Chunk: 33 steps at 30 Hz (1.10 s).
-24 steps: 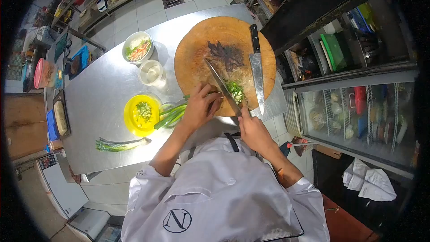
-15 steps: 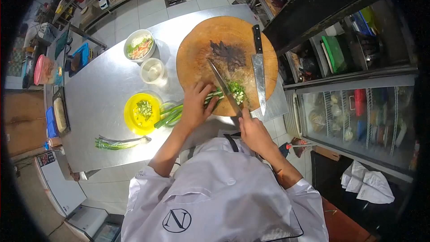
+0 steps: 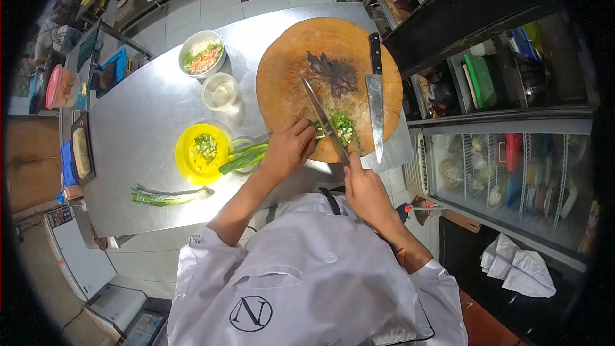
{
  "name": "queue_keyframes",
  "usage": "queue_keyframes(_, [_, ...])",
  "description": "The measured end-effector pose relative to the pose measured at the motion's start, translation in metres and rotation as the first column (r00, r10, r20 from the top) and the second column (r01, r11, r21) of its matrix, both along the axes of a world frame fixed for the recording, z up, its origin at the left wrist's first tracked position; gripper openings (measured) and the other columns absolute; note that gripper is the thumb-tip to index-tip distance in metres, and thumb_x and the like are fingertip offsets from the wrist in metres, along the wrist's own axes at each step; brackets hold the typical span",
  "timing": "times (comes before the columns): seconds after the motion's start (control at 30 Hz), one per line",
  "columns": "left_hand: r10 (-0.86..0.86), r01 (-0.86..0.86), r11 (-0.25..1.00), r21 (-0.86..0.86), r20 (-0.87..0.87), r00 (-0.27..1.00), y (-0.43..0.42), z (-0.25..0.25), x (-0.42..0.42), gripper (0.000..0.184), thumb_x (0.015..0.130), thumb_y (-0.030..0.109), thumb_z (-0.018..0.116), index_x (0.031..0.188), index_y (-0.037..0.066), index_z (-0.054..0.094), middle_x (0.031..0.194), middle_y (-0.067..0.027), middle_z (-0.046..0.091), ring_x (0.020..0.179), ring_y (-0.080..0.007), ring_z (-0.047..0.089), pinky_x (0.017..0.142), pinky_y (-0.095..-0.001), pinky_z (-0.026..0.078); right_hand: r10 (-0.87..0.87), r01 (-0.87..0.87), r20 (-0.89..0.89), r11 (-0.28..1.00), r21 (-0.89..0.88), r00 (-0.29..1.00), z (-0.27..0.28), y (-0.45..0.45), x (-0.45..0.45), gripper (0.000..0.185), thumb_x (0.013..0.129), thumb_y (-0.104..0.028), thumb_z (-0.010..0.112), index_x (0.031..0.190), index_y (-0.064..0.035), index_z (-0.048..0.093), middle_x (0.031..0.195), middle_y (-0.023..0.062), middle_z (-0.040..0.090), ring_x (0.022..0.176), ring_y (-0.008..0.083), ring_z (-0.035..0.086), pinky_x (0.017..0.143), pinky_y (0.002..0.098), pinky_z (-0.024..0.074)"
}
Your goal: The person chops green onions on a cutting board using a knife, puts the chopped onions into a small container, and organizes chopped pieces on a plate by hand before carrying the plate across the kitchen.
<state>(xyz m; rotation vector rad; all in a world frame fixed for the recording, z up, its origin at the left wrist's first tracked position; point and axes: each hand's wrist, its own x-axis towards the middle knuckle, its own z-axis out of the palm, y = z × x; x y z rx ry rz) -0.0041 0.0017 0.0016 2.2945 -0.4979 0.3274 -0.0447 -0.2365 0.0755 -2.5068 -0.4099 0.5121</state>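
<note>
My left hand point(image 3: 291, 144) is closed round a bunch of green onions point(image 3: 246, 156) at the lower left edge of the round wooden board point(image 3: 282, 57). The stalks run out to the left under my palm. My right hand point(image 3: 364, 182) grips the handle of a knife point(image 3: 324, 112), whose blade points up and to the left across the board, just right of my left fingers. Chopped green onion point(image 3: 344, 126) lies against the blade's right side. A second knife point(image 3: 375, 106) rests on the board's right side. Dark shredded pieces point(image 3: 333, 72) lie near its middle.
Left of the board stand a white bowl of food point(image 3: 202, 54), a clear cup point(image 3: 221, 92) and a yellow bowl point(image 3: 183, 154) with chopped pieces. Another onion bunch point(image 3: 170, 196) lies on the metal table point(image 3: 128, 141). A glass-fronted fridge point(image 3: 506, 182) stands at the right.
My left fingers were raised in the oldest frame and have come down on the onions. The view has shifted slightly. Both hands stay on either side of the chopped pile.
</note>
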Motion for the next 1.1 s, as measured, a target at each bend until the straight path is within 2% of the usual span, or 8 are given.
queue_keyframes(0.07, [-0.039,0.035,0.994,0.100,0.042,0.998,0.001,-0.002,0.000,0.018,0.089,0.006,0.081,0.104,0.001,0.072,0.106,-0.0129,0.069,0.102,-0.0351,0.066,0.089,-0.0450,0.057,0.017,-0.017,-0.007,1.000,0.004,1.000,0.007,0.003,-0.001,0.024,0.111,-0.011,0.054,0.126,0.0053,0.043,0.076,0.0336,0.070,0.075,0.0578,0.071,0.068,0.0679,0.0560])
queue_keyframes(0.27, [-0.041,0.035,0.994,0.102,0.058,0.997,0.002,0.002,-0.008,0.021,0.092,0.013,0.081,0.108,0.000,0.075,0.110,-0.0129,0.070,0.109,-0.0336,0.066,0.095,-0.0435,0.057,0.036,-0.039,-0.038,0.997,-0.072,0.999,-0.004,0.003,-0.004,0.024,0.111,-0.010,0.053,0.126,0.0047,0.043,0.075,0.0330,0.070,0.075,0.0575,0.071,0.068,0.0679,0.0559])
queue_keyframes(0.5, [-0.073,0.053,0.971,0.235,0.078,0.994,0.000,-0.013,-0.009,0.026,0.090,0.009,0.078,0.115,0.000,0.076,0.111,-0.0114,0.071,0.112,-0.0329,0.066,0.098,-0.0416,0.057,0.015,-0.017,-0.044,0.999,-0.048,0.999,0.010,0.004,0.001,0.026,0.110,-0.010,0.054,0.128,0.0048,0.042,0.078,0.0334,0.071,0.077,0.0573,0.071,0.069,0.0680,0.0563])
queue_keyframes(0.6, [-0.073,0.041,0.981,0.188,0.168,0.983,0.004,-0.015,-0.007,0.031,0.084,0.009,0.076,0.114,0.001,0.075,0.107,-0.0100,0.066,0.108,-0.0301,0.063,0.097,-0.0418,0.055,0.011,-0.016,-0.062,0.997,-0.077,0.998,0.012,0.003,0.000,0.027,0.109,-0.009,0.056,0.127,0.0046,0.042,0.080,0.0332,0.071,0.078,0.0571,0.072,0.070,0.0677,0.0567])
queue_keyframes(0.67, [-0.106,0.099,0.989,0.107,0.066,0.992,0.007,-0.016,-0.006,0.031,0.085,0.005,0.078,0.116,0.001,0.075,0.109,-0.0107,0.070,0.106,-0.0324,0.066,0.095,-0.0430,0.057,0.033,-0.042,-0.075,0.991,-0.127,0.997,0.007,0.001,-0.003,0.030,0.107,-0.007,0.058,0.129,0.0060,0.043,0.080,0.0338,0.071,0.079,0.0569,0.072,0.071,0.0673,0.0574])
queue_keyframes(0.77, [-0.082,0.082,0.997,0.007,0.006,0.997,0.007,-0.007,-0.001,0.025,0.088,0.004,0.078,0.113,0.002,0.076,0.107,-0.0127,0.069,0.102,-0.0346,0.065,0.092,-0.0444,0.057,0.065,-0.081,-0.102,0.983,-0.162,0.993,0.008,-0.001,-0.001,0.034,0.104,-0.004,0.059,0.132,0.0080,0.043,0.079,0.0346,0.071,0.079,0.0566,0.073,0.072,0.0668,0.0581])
queue_keyframes(0.97, [-0.043,0.034,0.997,-0.066,-0.141,0.989,0.005,-0.001,0.007,0.013,0.094,0.003,0.076,0.106,0.001,0.075,0.105,-0.0162,0.070,0.100,-0.0389,0.065,0.089,-0.0483,0.056,0.064,-0.083,-0.109,0.982,-0.172,0.992,0.039,0.004,0.004,0.039,0.099,0.000,0.061,0.132,0.0100,0.044,0.078,0.0352,0.071,0.079,0.0570,0.073,0.073,0.0660,0.0590])
queue_keyframes(1.1, [-0.065,0.054,0.993,-0.108,-0.104,0.992,0.006,0.000,0.012,0.014,0.093,0.002,0.076,0.107,0.001,0.075,0.109,-0.0165,0.071,0.102,-0.0395,0.066,0.090,-0.0489,0.056,0.105,-0.131,-0.145,0.973,-0.188,0.984,0.034,0.000,0.002,0.040,0.097,0.002,0.061,0.132,0.0115,0.044,0.078,0.0363,0.071,0.080,0.0571,0.073,0.074,0.0650,0.0596])
